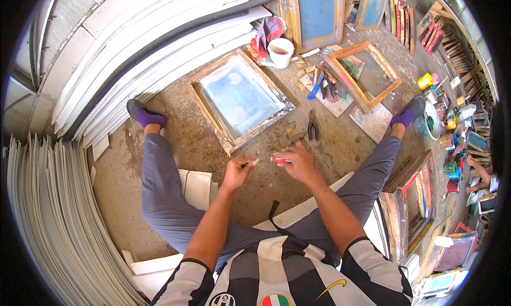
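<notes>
My right hand (pixel 301 165) is closed round a small red tube (pixel 280 159), its end pointing toward my left hand. The left hand (pixel 239 170) pinches thumb against fingers, with something small and pale at the tips that I cannot make out. A small gap separates the two hands over the floor. Just beyond them lies a wooden screen-printing frame (pixel 239 101) with pale blue mesh, one corner close to my left hand. Dark-handled pliers (pixel 313 129) rest on the floor past my right hand.
A bare wooden frame (pixel 346 84) lies far right, beside a blue-handled tool (pixel 316 87) and wood scraps. A white bucket (pixel 280 53) stands at the back. Stacked white sheets (pixel 159 50) line the left. Paint cans (pixel 425 81) crowd the right, where another person's arm (pixel 480 173) shows.
</notes>
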Motion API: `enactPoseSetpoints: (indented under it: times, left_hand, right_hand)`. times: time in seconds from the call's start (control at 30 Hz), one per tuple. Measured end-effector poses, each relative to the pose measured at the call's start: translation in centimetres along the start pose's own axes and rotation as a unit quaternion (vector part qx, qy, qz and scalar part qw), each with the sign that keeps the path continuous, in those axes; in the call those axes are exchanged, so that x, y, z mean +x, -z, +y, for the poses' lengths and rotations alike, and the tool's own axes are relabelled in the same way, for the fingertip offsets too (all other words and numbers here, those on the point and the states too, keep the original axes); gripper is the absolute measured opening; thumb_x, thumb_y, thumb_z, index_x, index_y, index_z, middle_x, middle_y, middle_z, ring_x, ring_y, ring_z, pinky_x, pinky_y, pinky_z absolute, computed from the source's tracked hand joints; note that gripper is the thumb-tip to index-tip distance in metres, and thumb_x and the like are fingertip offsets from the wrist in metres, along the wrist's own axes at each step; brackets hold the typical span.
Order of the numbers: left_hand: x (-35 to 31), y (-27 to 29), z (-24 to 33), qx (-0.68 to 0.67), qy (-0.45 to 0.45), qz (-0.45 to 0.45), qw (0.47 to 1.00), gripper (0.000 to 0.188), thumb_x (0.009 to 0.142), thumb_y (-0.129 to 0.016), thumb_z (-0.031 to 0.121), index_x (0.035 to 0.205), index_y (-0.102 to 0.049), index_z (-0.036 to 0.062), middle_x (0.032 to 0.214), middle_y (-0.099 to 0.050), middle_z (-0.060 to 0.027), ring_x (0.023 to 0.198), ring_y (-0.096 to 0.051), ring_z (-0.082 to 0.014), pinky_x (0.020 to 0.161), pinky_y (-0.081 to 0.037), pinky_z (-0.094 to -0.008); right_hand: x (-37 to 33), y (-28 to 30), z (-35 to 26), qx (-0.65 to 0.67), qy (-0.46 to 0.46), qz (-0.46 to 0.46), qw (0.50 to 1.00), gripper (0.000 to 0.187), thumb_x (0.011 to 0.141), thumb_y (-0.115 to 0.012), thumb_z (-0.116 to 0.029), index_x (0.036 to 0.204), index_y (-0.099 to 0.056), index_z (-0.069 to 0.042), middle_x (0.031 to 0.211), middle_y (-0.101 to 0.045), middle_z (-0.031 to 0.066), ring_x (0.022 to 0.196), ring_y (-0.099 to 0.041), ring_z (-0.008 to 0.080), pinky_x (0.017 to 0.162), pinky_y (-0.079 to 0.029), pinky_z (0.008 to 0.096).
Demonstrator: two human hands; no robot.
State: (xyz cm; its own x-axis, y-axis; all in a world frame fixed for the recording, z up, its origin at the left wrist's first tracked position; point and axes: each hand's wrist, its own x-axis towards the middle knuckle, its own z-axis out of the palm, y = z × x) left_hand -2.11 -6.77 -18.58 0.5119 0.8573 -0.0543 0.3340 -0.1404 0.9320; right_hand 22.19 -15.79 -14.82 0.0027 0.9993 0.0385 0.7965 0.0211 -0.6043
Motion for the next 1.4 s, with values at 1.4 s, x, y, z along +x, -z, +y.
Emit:
enactPoseSetpoints:
  times: [1.4]
  left_hand:
    - [10.9, 0.9, -16.9, -0.296, 0.479, 0.325, 0.760, 0.069, 0.079, -0.085, 0.050, 0.119, -0.061, -0.0013, 0.115, -0.064, -0.0154, 0.094, -0.062, -0.0271, 0.070, -0.050, -0.0451]
  right_hand:
    - [-2.2, -6.3, 3.4, 0.372, -0.253, -0.022, 0.893, 0.038, 0.097, -0.069, -0.030, 0.122, -0.069, -0.002, 0.083, -0.067, 0.0002, 0.071, -0.059, 0.0093, 0.062, -0.048, 0.0266]
